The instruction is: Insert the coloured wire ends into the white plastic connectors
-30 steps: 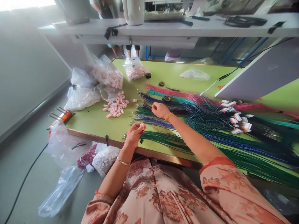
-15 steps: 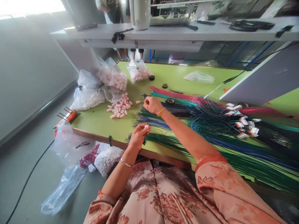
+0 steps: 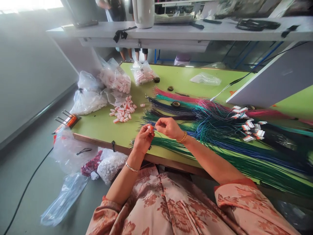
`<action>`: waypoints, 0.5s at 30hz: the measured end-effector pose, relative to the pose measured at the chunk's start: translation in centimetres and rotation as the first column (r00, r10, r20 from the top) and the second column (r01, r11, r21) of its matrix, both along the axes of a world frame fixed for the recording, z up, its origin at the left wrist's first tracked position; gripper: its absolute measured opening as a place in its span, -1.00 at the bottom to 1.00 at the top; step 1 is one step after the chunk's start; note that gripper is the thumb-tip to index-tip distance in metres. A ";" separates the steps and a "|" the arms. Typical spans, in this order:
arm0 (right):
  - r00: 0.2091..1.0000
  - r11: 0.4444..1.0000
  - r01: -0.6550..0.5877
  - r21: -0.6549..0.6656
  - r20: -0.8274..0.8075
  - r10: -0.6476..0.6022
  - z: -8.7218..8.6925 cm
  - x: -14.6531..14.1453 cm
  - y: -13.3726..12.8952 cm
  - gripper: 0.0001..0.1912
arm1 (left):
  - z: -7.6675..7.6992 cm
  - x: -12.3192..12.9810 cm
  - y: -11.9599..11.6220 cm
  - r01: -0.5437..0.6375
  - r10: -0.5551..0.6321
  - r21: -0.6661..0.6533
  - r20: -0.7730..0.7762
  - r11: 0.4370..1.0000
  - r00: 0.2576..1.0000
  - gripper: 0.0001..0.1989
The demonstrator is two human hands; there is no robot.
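My left hand (image 3: 143, 138) pinches a small white and orange connector (image 3: 150, 128) above the front edge of the green table (image 3: 97, 129). Close on its right, my right hand (image 3: 170, 128) has thumb and forefinger pressed together beside the connector; what they hold is too small to make out, perhaps a wire end. Beneath and behind the hands lie bundles of wires: dark (image 3: 166, 106), pink (image 3: 174, 95) and green (image 3: 171, 144). A loose pile of connectors (image 3: 123, 110) sits to the left. Wired connectors (image 3: 249, 125) lie in a cluster at the right.
Bags of connectors (image 3: 143, 73) stand at the back left, near a white plastic bag (image 3: 88, 99). Rolls of black tape (image 3: 176, 104) lie among the wires. A shelf (image 3: 171, 32) with a white jug (image 3: 143, 13) spans the back. People stand beyond it.
My right hand has moved from the ends of the dark wires down and toward me, to the connector in my left hand. The view has shifted slightly.
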State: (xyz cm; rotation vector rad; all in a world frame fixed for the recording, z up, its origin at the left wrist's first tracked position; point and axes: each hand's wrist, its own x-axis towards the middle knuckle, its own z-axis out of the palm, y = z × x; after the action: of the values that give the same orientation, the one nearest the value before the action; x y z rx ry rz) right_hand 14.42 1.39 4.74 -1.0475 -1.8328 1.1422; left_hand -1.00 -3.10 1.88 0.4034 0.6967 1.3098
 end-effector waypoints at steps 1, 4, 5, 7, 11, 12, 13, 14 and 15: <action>1.000 1.000 0.012 -0.005 0.001 -0.012 -0.4 0.2 -0.5 -0.83 | 0.1 0.1 0.0 0.004 -0.004 -0.003 -0.001 1.000 1.000 -0.77; 0.999 0.999 0.043 0.005 0.017 -0.043 -1.1 0.6 -1.5 -0.83 | 0.3 0.5 -0.1 0.019 -0.019 -0.007 -0.026 1.000 0.999 -0.78; 0.998 0.999 0.051 0.018 0.022 -0.051 -1.2 0.6 -1.7 -0.84 | 0.3 0.6 -0.1 0.025 -0.025 -0.007 -0.036 1.000 0.999 -0.77; 0.997 0.997 0.068 0.047 0.033 -0.069 -1.4 0.7 -1.9 -0.84 | 0.4 0.8 -0.2 0.030 -0.030 -0.009 -0.049 1.000 0.998 -0.76; 0.990 0.989 0.112 0.100 0.073 -0.120 -1.4 0.8 -2.0 -0.85 | 0.3 0.9 -0.1 0.028 -0.029 -0.017 -0.063 0.999 0.998 -0.74; 0.988 0.987 0.121 0.110 0.085 -0.131 -1.5 0.8 -2.1 -0.85 | 0.2 1.0 0.0 0.027 -0.028 -0.013 -0.065 1.000 0.998 -0.74; 0.986 0.985 0.127 0.120 0.094 -0.139 -1.5 0.8 -2.1 -0.85 | 0.1 1.0 0.0 0.025 -0.025 -0.005 -0.068 1.000 0.997 -0.74; 0.985 0.983 0.130 0.130 0.100 -0.144 -1.6 0.7 -2.1 -0.85 | 0.0 1.1 0.0 0.018 -0.018 0.006 -0.073 1.000 0.997 -0.73; 0.984 0.981 0.133 0.139 0.102 -0.148 -1.6 0.7 -2.2 -0.85 | -0.1 1.2 0.0 0.010 -0.008 0.018 -0.083 1.000 0.997 -0.72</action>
State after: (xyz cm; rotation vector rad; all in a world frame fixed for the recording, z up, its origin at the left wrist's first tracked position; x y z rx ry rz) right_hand 15.12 -0.80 3.10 -1.1639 -1.8609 0.8825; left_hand 0.18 -3.09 1.81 0.4774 0.7518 1.2977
